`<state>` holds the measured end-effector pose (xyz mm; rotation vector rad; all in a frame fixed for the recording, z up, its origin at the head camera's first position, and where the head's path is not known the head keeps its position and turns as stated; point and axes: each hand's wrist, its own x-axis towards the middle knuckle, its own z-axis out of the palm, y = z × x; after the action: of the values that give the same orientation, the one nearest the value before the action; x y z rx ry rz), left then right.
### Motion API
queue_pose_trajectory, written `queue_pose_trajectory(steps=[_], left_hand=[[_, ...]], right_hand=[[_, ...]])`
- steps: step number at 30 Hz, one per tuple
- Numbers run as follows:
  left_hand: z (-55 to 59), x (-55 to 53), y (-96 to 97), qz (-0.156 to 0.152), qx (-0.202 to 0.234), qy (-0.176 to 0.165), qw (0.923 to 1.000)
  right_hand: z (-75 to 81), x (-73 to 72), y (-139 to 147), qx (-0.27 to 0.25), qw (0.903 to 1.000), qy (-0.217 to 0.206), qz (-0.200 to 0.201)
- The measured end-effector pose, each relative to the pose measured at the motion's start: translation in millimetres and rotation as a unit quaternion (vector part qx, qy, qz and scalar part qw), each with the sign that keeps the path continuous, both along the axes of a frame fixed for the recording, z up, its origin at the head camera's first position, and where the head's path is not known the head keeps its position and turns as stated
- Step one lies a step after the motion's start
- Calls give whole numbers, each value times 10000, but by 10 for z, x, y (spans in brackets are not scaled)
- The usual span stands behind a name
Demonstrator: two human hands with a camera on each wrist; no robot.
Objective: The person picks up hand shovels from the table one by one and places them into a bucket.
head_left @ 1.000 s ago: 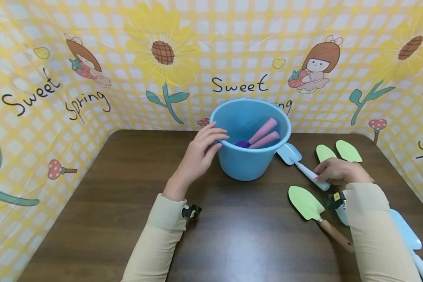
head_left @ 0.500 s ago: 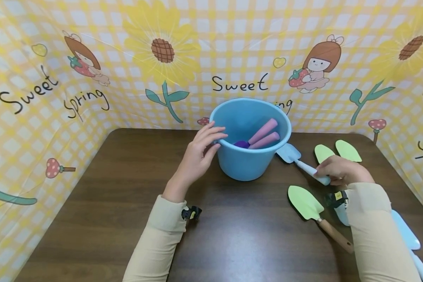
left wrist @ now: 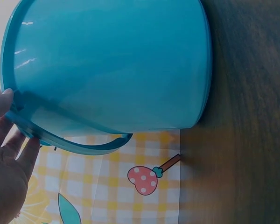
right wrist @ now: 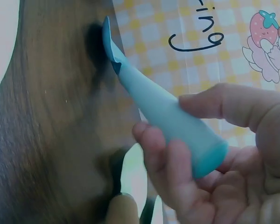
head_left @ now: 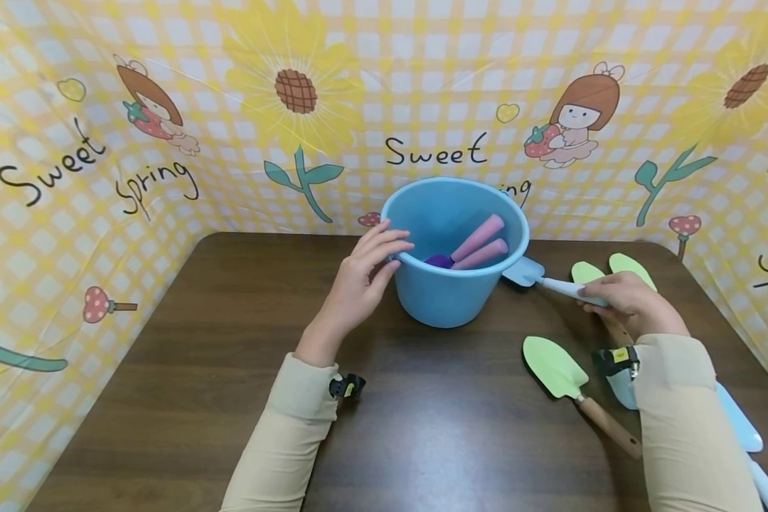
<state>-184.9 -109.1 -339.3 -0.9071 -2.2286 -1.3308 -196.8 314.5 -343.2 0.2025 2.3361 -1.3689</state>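
Observation:
A light blue bucket [head_left: 444, 299] stands upright at the back of the table, its handle [left wrist: 95, 148] hanging down the side. My left hand [head_left: 358, 277] grips the bucket's left rim between thumb and fingers. Two shovels with pink handles [head_left: 480, 238] lean inside the bucket; a bit of purple shows at their lower ends. With my right hand [head_left: 636, 302] I hold a light blue toy shovel [right wrist: 165, 109] by its handle, thumb on one side and fingers on the other. The shovel's handle is raised, and its blade [head_left: 523, 272] points towards the bucket's right side.
A green trowel [head_left: 553, 370] with a wooden handle lies in front of my right hand. Two more green blades [head_left: 633, 267] lie behind that hand. Another blue shovel [head_left: 739, 419] is partly hidden by my right sleeve. A yellow checked cloth [head_left: 333, 192] backs the table.
My right hand has taken hold of the light blue shovel and lifted its handle, moving slightly back and right. The left hand has stayed on the bucket's rim.

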Motion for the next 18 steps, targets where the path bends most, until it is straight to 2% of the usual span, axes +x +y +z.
queue_pose_trajectory(steps=[3, 5, 6, 8, 10, 12, 15, 18], left_hand=[[-4, -6, 7, -10, -5, 26, 10000], [-5, -10, 4, -19, 2, 39, 10000], [-4, -11, 3, -18, 3, 38, 10000], [0, -10, 2, -20, 4, 33, 10000], [5, -8, 1, -21, 12, 8, 10000], [12, -4, 2, -22, 9, -7, 10000], [13, 1, 2, -18, 5, -30, 10000], [3, -4, 4, -15, -3, -21, 10000]], right_hand=[[-10, 14, 20, -717, 9968, 130, -316], [-12, 21, 14, -1482, 9861, 212, -718], [-13, 22, 3, -1915, 9761, 272, -994], [-14, 22, -23, -2697, 9485, 435, -1605], [-7, 24, -58, -3149, 9214, 667, -2177], [3, 18, -87, -3344, 9028, 852, -2567], [21, 10, -113, -3610, 8835, 935, -2837], [30, -3, -121, -4171, 8583, 952, -2833]])
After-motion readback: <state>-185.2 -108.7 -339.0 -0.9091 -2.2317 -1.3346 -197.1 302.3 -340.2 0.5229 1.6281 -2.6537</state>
